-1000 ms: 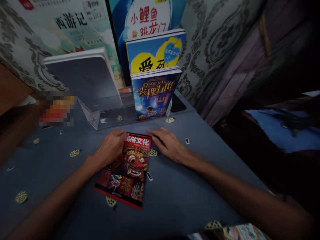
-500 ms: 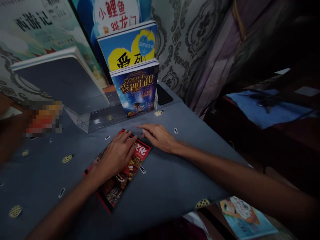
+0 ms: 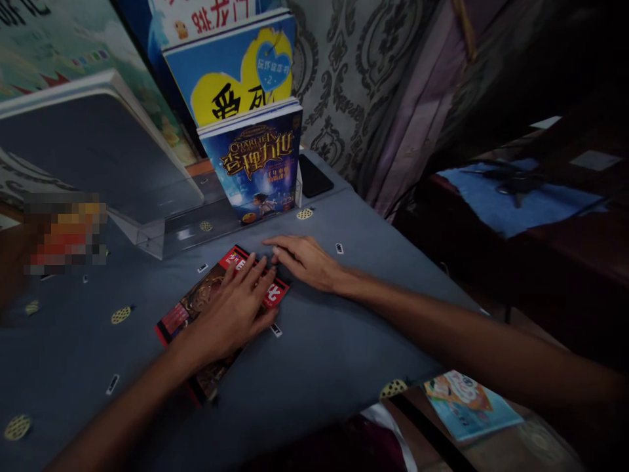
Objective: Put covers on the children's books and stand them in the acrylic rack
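Observation:
A red-and-black magazine (image 3: pixel 199 298) lies at a slant on the grey tablecloth. My left hand (image 3: pixel 234 308) rests flat across its cover, fingers stretched out and a little apart, hiding much of the title. Just past the magazine's upper right corner, my right hand (image 3: pixel 308 263) lies on its side on the cloth. Its index finger is stretched out and its thumb comes close to my left fingertips; the other fingers are mostly hidden. No object shows in it.
A clear stand (image 3: pixel 157 239) at the back holds a large grey-backed book (image 3: pixel 93 151) and upright books, a blue Charlie IX one (image 3: pixel 255 164) in front. A dark phone (image 3: pixel 314 176) lies beside them. A blue cloth (image 3: pixel 525 213) and a picture book (image 3: pixel 466 403) are off the table.
My left hand has slid a little right over the cover, its fingers more spread. My right hand keeps nearly the same place beside the magazine. The view has shifted slightly.

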A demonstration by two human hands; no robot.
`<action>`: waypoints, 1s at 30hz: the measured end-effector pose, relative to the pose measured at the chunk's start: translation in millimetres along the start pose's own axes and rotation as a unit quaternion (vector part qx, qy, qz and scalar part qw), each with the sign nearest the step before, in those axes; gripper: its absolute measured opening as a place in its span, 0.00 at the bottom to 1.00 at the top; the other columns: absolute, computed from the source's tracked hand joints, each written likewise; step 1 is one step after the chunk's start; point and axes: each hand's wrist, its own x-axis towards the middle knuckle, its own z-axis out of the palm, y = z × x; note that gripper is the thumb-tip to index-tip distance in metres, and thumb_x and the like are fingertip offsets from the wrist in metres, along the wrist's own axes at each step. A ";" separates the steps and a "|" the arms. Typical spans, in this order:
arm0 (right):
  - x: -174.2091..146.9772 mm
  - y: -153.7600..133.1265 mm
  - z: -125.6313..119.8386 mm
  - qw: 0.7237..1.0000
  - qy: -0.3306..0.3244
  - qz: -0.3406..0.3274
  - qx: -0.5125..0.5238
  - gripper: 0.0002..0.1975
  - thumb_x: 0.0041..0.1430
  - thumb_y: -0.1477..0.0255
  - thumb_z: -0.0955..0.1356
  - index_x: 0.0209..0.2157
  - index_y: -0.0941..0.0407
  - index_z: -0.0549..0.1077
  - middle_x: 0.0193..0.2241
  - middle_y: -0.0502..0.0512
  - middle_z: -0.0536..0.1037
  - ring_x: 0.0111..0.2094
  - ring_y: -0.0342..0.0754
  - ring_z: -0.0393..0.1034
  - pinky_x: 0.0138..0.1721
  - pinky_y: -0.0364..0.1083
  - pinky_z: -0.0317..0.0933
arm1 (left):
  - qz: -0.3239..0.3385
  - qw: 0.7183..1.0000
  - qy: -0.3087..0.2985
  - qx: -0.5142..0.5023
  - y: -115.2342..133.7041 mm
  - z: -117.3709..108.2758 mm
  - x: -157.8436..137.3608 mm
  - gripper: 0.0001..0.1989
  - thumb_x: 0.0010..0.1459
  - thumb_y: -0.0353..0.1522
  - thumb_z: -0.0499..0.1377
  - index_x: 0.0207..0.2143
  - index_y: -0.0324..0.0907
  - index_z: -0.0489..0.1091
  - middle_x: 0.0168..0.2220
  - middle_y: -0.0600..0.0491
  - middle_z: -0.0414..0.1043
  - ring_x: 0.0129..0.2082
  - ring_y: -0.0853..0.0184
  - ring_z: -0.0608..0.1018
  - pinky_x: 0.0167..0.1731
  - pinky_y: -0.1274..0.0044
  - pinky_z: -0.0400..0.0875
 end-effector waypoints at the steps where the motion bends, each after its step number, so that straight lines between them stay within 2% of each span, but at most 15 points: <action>1: 0.0 0.1 0.0 1.000 0.001 0.001 0.001 0.18 0.68 0.75 0.60 0.55 0.58 0.73 0.46 0.59 0.81 0.47 0.50 0.76 0.50 0.52 0.67 | 0.008 1.000 -0.005 -0.002 -2.4 -0.8 0.9 0.31 0.69 0.42 0.50 0.68 0.36 0.54 0.70 0.38 0.52 0.71 0.51 0.53 0.66 0.53 0.54; 6: 0.2 -0.5 -0.6 1.000 0.011 0.008 0.002 0.18 0.68 0.75 0.60 0.54 0.59 0.74 0.45 0.60 0.81 0.46 0.50 0.76 0.50 0.51 0.67 | 0.017 1.000 -0.002 0.003 -5.4 -1.2 3.0 0.27 0.71 0.38 0.47 0.67 0.36 0.55 0.70 0.40 0.53 0.71 0.54 0.52 0.67 0.55 0.53; 12: -0.6 -0.2 -1.0 1.000 0.014 0.009 0.021 0.18 0.69 0.74 0.59 0.54 0.58 0.73 0.43 0.58 0.82 0.44 0.49 0.76 0.47 0.50 0.68 | 0.020 1.000 0.003 0.010 2.6 2.7 -1.0 0.22 0.70 0.31 0.48 0.65 0.41 0.60 0.68 0.42 0.58 0.70 0.50 0.55 0.65 0.50 0.55; 17: -1.4 -0.8 -0.2 0.999 0.009 -0.006 0.030 0.17 0.68 0.74 0.60 0.54 0.57 0.73 0.43 0.57 0.82 0.44 0.48 0.76 0.47 0.49 0.67 | 0.038 0.999 0.003 0.009 5.0 2.0 -3.4 0.24 0.67 0.27 0.50 0.65 0.45 0.61 0.67 0.43 0.59 0.69 0.48 0.56 0.63 0.48 0.57; 24: -2.6 -3.1 0.6 0.999 -0.002 -0.044 0.029 0.17 0.68 0.74 0.60 0.53 0.56 0.73 0.43 0.57 0.81 0.45 0.49 0.76 0.48 0.50 0.68 | 0.023 0.999 0.002 0.034 11.5 5.8 -3.9 0.27 0.66 0.24 0.50 0.66 0.45 0.57 0.68 0.43 0.58 0.70 0.49 0.54 0.64 0.50 0.56; 30: -2.4 -7.4 -0.7 0.999 -0.005 -0.040 0.026 0.17 0.69 0.73 0.60 0.53 0.56 0.74 0.43 0.58 0.81 0.45 0.50 0.76 0.48 0.50 0.69 | 0.000 0.998 0.002 0.069 15.5 2.3 0.8 0.26 0.66 0.26 0.51 0.65 0.45 0.59 0.66 0.44 0.62 0.68 0.49 0.60 0.63 0.54 0.60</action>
